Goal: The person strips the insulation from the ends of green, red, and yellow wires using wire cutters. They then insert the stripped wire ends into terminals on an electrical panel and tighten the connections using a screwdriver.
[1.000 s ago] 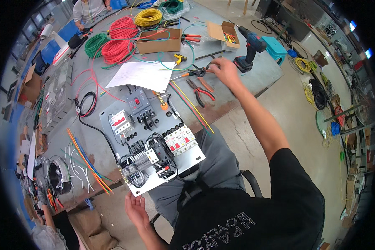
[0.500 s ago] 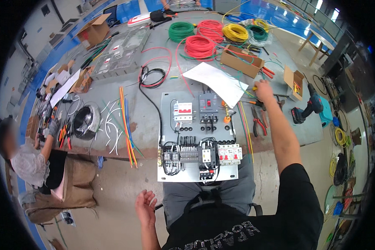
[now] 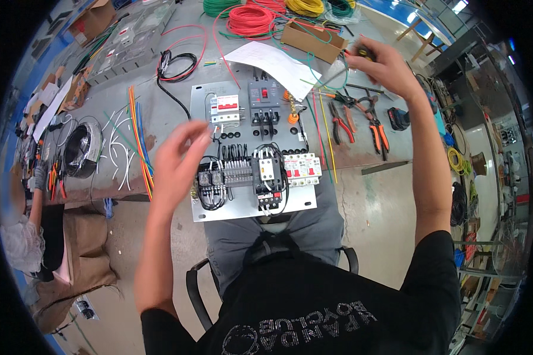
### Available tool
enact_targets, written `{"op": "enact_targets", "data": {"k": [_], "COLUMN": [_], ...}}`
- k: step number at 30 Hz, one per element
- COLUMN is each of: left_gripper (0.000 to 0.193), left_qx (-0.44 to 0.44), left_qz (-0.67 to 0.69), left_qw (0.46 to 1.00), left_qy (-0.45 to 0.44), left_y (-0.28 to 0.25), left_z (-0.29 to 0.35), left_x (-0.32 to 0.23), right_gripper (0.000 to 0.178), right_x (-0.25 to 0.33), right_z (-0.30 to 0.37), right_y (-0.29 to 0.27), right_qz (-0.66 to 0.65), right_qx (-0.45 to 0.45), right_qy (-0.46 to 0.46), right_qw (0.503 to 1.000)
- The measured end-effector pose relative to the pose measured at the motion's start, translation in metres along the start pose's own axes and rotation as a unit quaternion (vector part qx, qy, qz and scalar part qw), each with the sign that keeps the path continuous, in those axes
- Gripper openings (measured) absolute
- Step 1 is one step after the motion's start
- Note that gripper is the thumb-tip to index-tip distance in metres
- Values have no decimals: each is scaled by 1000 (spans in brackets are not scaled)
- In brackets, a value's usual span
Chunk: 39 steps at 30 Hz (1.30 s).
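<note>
Across my thighs and the table's edge rests a grey electrical mounting panel [image 3: 243, 204] with wired parts. Its upper half carries a red-switched breaker [image 3: 226, 105] and a dark moulded-case breaker [image 3: 264, 99]. Lower down are a contactor [image 3: 267, 170], small relays [image 3: 211, 179] and a row of white breakers [image 3: 302, 170]. My left hand [image 3: 182, 155], blurred, hovers over the panel's left edge with thumb and fingers apart, nothing visible in it. Raised over the table at right, my right hand [image 3: 388, 66] is closed round a screwdriver [image 3: 366, 53] with a dark and yellow handle; its shaft is blurred.
A paper sheet [image 3: 275, 64] overlaps the panel's top. Pliers [image 3: 341, 123], orange-handled cutters [image 3: 378, 136] and a cordless drill [image 3: 398, 118] lie to the right. Wire coils [image 3: 250, 21] and a cardboard box [image 3: 314, 40] stand behind. At left are loose wires [image 3: 140, 136] and a co-worker [image 3: 29, 236].
My right hand has lifted from the tools with the screwdriver. My left hand has risen from beside my lap to over the panel. The view has shifted, so the table sits further left and up.
</note>
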<state>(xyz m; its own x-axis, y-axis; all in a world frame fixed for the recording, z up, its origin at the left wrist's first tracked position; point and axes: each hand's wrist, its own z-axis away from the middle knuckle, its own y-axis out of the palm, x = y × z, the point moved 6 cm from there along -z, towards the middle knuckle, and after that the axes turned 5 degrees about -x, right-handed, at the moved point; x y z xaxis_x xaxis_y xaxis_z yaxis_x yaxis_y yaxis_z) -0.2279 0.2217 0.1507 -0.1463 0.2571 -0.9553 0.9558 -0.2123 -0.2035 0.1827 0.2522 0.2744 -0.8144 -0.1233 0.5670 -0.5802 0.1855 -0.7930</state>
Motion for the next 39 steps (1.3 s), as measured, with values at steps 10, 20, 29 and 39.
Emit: {"op": "enact_targets", "data": {"k": [10,20,29,39], "left_gripper": [41,29,27,30], "left_qx": [197,175,165,130], "left_qz": [-105,-84,-141,-95], "left_qw": [972,978,973,982], "left_qy": [71,75,73,100], "left_y": [97,98,91,96], "left_z": [-105,-105,-102,-105], "left_x": [25,43,51,54], "right_gripper": [29,31,40,53], "right_x": [97,96,113,114], "right_z": [-15,-10,-11,-15], "right_y": [120,158,176,171], "right_qz": [35,107,200,108], "right_qx": [49,42,-7,-136], "right_qy": [-148,-116,-158,-232], "right_qw": [987,986,967,957]}}
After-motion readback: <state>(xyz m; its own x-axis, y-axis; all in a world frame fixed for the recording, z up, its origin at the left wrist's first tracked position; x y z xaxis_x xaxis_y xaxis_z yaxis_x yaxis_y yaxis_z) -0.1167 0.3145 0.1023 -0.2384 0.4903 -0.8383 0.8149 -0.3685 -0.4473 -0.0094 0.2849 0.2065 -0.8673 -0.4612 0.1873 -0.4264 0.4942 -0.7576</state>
